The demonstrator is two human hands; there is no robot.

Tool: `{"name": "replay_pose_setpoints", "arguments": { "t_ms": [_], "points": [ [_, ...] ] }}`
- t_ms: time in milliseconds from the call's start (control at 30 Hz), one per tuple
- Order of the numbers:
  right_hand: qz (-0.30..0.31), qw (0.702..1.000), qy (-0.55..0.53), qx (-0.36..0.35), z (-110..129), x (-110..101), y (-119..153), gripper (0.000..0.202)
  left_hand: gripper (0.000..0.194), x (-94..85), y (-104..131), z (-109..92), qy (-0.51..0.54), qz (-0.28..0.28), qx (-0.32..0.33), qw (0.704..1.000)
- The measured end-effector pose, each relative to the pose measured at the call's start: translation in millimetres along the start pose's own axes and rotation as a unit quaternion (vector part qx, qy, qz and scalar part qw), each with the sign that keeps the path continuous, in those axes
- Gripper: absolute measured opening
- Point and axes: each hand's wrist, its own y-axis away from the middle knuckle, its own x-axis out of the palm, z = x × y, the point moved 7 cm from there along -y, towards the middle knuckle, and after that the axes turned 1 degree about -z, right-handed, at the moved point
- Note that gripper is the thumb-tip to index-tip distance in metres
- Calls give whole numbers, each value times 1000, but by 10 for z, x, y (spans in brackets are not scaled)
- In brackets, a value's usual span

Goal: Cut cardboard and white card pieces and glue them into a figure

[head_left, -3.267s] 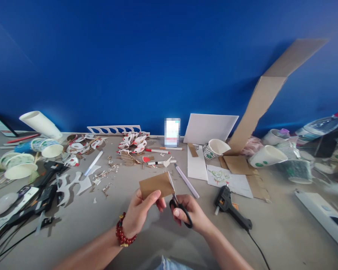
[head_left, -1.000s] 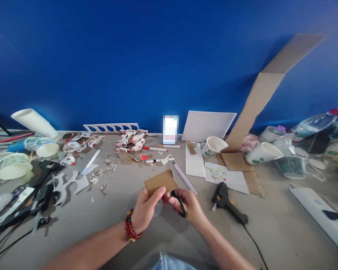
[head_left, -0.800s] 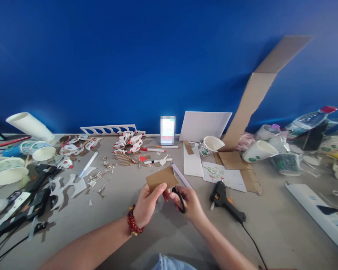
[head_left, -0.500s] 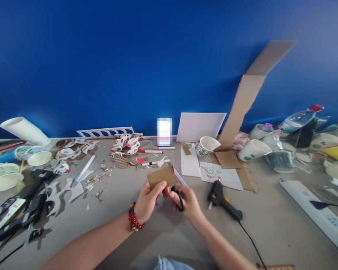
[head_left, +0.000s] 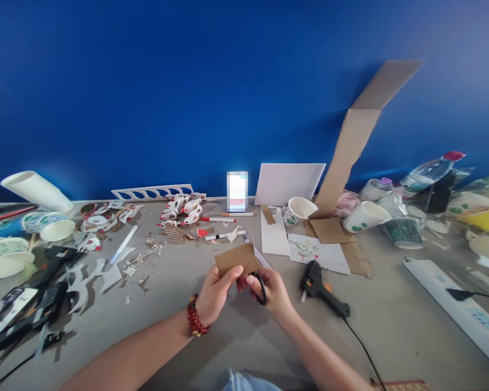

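A piece of brown cardboard (head_left: 235, 259) is gripped at its lower edge by my left hand (head_left: 217, 290), thumb on top, a red bead bracelet at the wrist. Black-handled scissors (head_left: 262, 289) are in my right hand (head_left: 275, 293), with fingers wrapped round the loops. Their blades are mostly hidden at the right edge of the cardboard. Both hands are close together above the grey table (head_left: 228, 336). Right of my right hand lies a black glue gun (head_left: 323, 290).
Behind the hands are markers (head_left: 224, 235), a lit screen (head_left: 237, 191), a drawing (head_left: 318, 254) and a patterned paper cup (head_left: 299, 210). White and red cutouts (head_left: 183, 209) and scraps lie to the left. A power strip (head_left: 452, 309) sits at the right.
The cardboard and my left hand have shifted slightly to the right. The cardboard's tilt has changed a little. Both hands keep their holds.
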Motion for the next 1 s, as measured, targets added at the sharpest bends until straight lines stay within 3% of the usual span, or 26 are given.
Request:
{"name": "replay_pose_setpoints", "arguments": {
  "t_ms": [333,767,900,1000],
  "points": [
    [-4,1000,-20,2,45,64,-8,59,30,-61,-20,78,11,-19,5,1000],
    [-24,998,-55,6,1,85,16,54,34,-6,-6,44,9,9,6,1000],
    [-52,995,-79,-29,81,-45,4,53,30,-121,-22,-33,5,-13,40,999],
    [-26,994,-104,-27,143,-58,-5,51,31,-246,6,-102,-13,-23,43,999]
  ]
}}
